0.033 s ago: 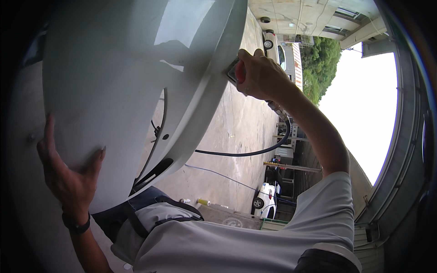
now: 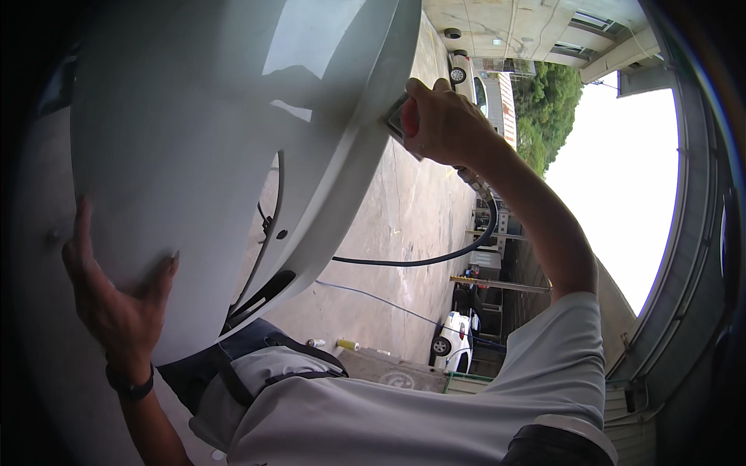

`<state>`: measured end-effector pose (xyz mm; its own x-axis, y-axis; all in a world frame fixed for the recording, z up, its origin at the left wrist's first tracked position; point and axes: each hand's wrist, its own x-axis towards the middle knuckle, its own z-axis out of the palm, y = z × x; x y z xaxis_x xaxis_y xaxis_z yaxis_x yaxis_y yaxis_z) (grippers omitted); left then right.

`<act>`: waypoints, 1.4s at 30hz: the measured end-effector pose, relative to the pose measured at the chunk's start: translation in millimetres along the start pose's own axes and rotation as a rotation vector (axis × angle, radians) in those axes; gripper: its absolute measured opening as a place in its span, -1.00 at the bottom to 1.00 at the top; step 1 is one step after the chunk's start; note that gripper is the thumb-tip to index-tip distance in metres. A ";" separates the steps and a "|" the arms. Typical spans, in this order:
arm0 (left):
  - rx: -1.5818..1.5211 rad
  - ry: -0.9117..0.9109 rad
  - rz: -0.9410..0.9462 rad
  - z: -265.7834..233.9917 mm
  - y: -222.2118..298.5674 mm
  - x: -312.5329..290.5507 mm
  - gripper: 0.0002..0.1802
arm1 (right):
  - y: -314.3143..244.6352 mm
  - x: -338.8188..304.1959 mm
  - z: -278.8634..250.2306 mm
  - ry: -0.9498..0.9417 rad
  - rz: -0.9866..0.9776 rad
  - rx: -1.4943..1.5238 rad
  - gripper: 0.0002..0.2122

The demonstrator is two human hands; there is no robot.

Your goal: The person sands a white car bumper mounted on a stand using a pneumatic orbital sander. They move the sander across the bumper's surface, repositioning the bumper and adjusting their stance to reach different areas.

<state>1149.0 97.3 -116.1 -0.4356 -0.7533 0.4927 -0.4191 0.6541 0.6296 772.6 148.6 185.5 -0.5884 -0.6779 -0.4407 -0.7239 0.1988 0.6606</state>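
A large pale grey car body panel fills the left of the view, with a curved edge and a slot-like opening low on its right side. My left hand rests at the panel's lower left, fingers spread, thumb and fingertips against its surface. Held in my right hand is an air sander with a red part, and its flat pad is at the panel's right edge. My fingers wrap over the tool and hide much of it. From the sander's metal fitting a dark air hose loops down and left behind the panel.
A thin blue hose crosses the concrete floor. A yellow can lies near my torso. Farther off are a white car, another parked car and a tyre by the building.
My right hand and the air sander have shifted very slightly upward along the panel's edge. My left hand is nearly unchanged.
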 end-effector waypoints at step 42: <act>-0.078 0.019 -0.035 9.8 4.9 -2.5 0.09 | -40.0 45.2 -25.9 -0.060 -0.011 -0.258 -0.40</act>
<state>1140.3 103.0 -120.1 -0.4059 -0.7775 0.4804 -0.3703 0.6205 0.6913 784.3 91.6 154.9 -0.6070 -0.6344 -0.4786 -0.6190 -0.0003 0.7854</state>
